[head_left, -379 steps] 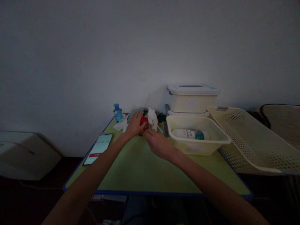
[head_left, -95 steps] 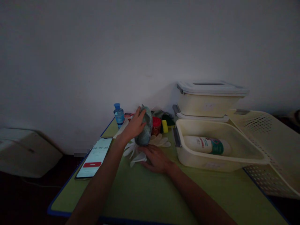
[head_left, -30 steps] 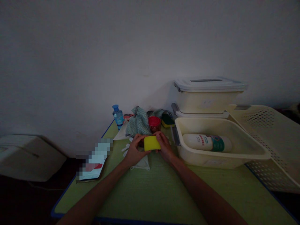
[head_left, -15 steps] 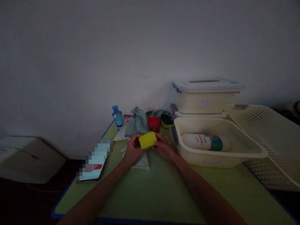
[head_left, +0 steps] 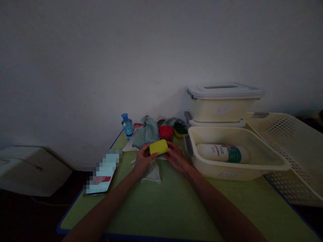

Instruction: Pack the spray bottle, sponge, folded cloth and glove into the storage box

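Note:
A yellow sponge (head_left: 158, 147) with a dark underside is held between both hands above the middle of the table. My left hand (head_left: 142, 161) grips its left end, thumb along the front edge. At the right end, my right hand (head_left: 177, 159) closes on it with the fingertips. Below the hands lies a crumpled white cloth (head_left: 152, 173), partly hidden by the left hand. Just behind are a grey-green patterned cloth (head_left: 146, 132), a red-lidded container (head_left: 166, 132) and a second sponge (head_left: 180, 130), yellow and dark green.
An open cream bin (head_left: 239, 173) at the right holds a white bottle (head_left: 214, 152). Behind it stands a lidded box (head_left: 217, 109), with a perforated basket (head_left: 280, 134) farther right. A blue bottle (head_left: 127, 126) stands back left; a phone (head_left: 102, 178) lies on the green table (head_left: 176, 208).
The sponge has tipped slightly in my hands, so its dark underside edge now shows. The right fingers have shifted toward its end. Other things stay in place.

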`<control>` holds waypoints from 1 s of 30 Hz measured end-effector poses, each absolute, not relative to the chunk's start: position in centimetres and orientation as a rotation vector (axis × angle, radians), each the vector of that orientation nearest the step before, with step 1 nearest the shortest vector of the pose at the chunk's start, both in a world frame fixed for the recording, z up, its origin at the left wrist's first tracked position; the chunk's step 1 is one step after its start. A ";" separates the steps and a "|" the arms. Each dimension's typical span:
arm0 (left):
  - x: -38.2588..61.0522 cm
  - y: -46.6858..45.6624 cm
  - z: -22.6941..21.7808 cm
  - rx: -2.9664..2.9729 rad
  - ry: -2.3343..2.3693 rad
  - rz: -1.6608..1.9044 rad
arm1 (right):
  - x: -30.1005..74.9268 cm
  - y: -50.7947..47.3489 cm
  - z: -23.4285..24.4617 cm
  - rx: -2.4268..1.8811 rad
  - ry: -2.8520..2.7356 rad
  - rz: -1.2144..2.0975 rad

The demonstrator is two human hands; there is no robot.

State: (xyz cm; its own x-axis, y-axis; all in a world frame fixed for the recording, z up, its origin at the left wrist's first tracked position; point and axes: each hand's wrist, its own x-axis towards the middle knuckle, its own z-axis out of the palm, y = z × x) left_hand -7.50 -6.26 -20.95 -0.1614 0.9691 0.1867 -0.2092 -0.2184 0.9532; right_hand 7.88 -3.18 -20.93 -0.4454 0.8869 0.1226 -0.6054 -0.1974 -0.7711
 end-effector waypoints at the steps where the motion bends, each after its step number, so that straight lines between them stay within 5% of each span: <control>1: -7.5 -6.3 -20.9 1.125 1.044 1.550 | 7.9 -3.2 -20.9 -0.439 -0.958 1.816; 30: -8.6 -6.1 -20.8 1.614 1.195 1.543 | 7.7 -3.0 -21.6 -0.622 -1.276 1.519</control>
State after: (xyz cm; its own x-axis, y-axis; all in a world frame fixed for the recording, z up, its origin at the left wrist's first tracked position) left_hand -8.57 -6.12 -20.80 -0.0808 0.8959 0.4369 0.1991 -0.4150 0.8878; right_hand 7.75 -2.98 -21.62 -0.3534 0.9113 0.2112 -0.3655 0.0733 -0.9279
